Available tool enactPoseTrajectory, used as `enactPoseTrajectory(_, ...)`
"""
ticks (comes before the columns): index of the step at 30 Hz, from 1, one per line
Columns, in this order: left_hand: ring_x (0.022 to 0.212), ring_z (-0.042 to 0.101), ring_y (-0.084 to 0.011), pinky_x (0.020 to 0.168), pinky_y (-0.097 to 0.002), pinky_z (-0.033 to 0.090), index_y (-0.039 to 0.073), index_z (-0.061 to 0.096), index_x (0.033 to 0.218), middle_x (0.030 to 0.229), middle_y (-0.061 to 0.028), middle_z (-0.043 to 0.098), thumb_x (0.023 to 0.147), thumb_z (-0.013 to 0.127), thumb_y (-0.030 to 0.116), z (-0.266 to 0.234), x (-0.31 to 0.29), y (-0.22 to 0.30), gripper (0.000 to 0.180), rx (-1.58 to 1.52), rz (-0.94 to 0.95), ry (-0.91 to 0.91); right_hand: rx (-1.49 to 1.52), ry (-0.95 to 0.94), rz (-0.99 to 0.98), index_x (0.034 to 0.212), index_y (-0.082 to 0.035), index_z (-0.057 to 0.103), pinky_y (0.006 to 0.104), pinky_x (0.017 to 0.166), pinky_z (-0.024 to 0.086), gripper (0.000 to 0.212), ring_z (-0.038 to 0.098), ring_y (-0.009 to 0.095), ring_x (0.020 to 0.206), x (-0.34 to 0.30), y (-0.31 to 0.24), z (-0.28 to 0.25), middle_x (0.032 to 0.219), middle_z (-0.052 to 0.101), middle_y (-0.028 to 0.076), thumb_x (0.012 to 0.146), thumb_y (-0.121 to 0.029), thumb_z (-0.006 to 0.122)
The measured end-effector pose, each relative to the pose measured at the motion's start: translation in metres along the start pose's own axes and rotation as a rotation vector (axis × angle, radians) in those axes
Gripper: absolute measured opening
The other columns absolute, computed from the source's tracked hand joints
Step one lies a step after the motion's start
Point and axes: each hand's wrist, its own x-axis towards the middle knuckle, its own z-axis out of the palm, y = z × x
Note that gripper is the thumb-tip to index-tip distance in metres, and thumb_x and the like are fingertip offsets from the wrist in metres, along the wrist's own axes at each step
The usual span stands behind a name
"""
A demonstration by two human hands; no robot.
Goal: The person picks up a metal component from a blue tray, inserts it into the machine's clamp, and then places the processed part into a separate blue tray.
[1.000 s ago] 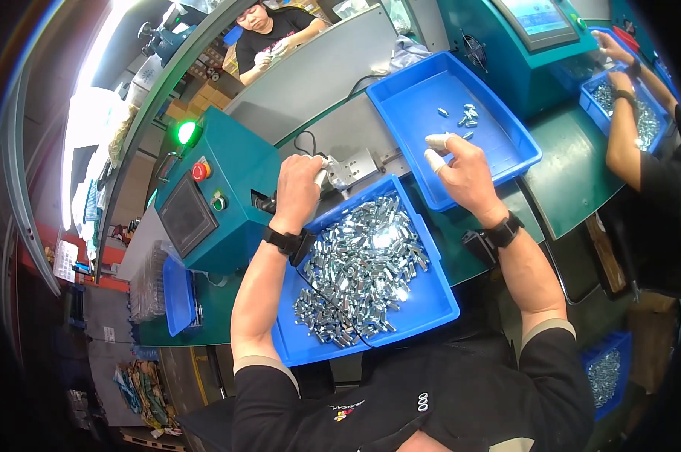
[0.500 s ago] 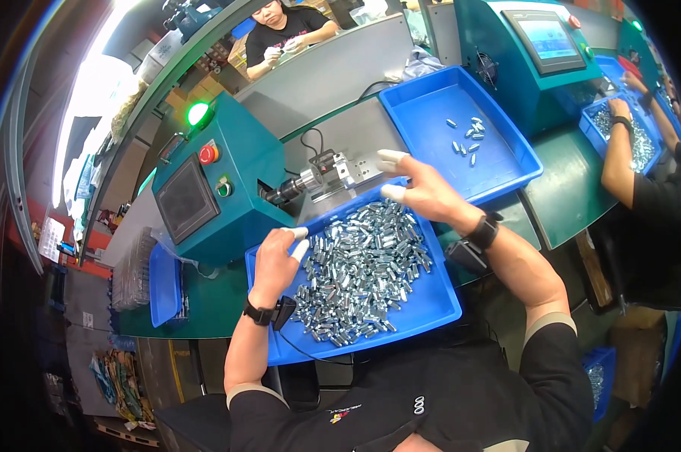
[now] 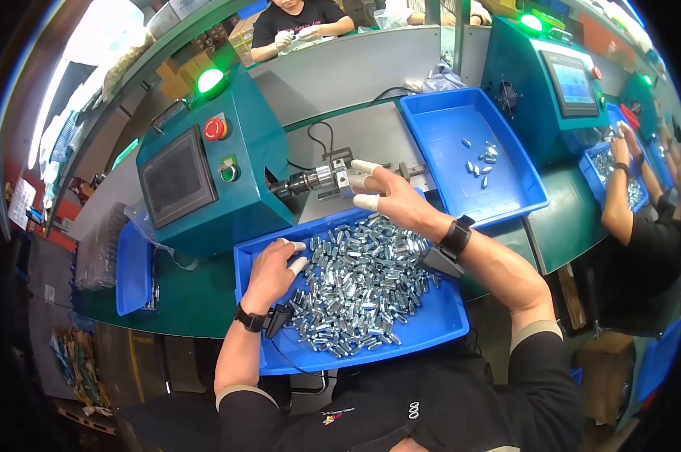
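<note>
Working cleanly here seems to call for steady wrists, since the black wristbands (image 3: 456,236) carry dark boxes close to the loose parts. Nearest, a wide blue plastic tray (image 3: 431,343) holds a heap of short, shiny silver metal pieces (image 3: 363,286). Over its left side is the left hand (image 3: 267,274), white-capped thumb and forefinger slightly parted, nothing seen between them; a light pinch would probably suit such small, slick metal. Beyond, the right hand (image 3: 401,202) has its white-capped fingers spread at a silver metal clamp block (image 3: 342,175) (whether they grip a piece, I cannot tell). Fingertips are best kept off the black-and-silver cylindrical spindle (image 3: 303,183) just beside it. Both stand over a flat grey metal plate (image 3: 374,135), next to a boxy teal machine (image 3: 239,143) with a glowing green lamp (image 3: 210,80). Right of the plate, a second blue plastic tray (image 3: 510,194) bears a few more pieces. A dark green tabletop (image 3: 193,294) runs beneath; behind a grey partition (image 3: 355,69) is a co-worker in a black shirt (image 3: 299,21).
</note>
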Motion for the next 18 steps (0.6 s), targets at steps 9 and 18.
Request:
enactPoseTrajectory(9,0.111,0.067,-0.0393,0.095,-0.0466,0.054,0.004,0.076,0.121,0.115,-0.0151,0.072,0.092,0.080,0.014,-0.002,-0.006,-0.005,0.032,-0.013,0.064,-0.026,0.009,-0.057,0.036,0.168,-0.004,0.035,0.0429,0.121,0.044,0.075,0.057,0.030,0.145,0.011,-0.003,-0.009,0.156,0.059,0.025,0.103,-0.018,0.070)
enactPoseTrajectory(18,0.113,0.066,-0.0389,0.098,-0.0461,0.054,0.004,0.075,0.122,0.118,-0.0144,0.072,0.092,0.081,0.013,-0.001,-0.011,-0.007,0.032,-0.063,0.048,-0.021,-0.152,-0.047,0.135,0.156,0.001,0.051,0.0364,0.097,0.058,0.061,0.070,0.026,0.124,0.039,-0.004,-0.041,0.137,0.071,0.021,0.105,-0.024,0.072)
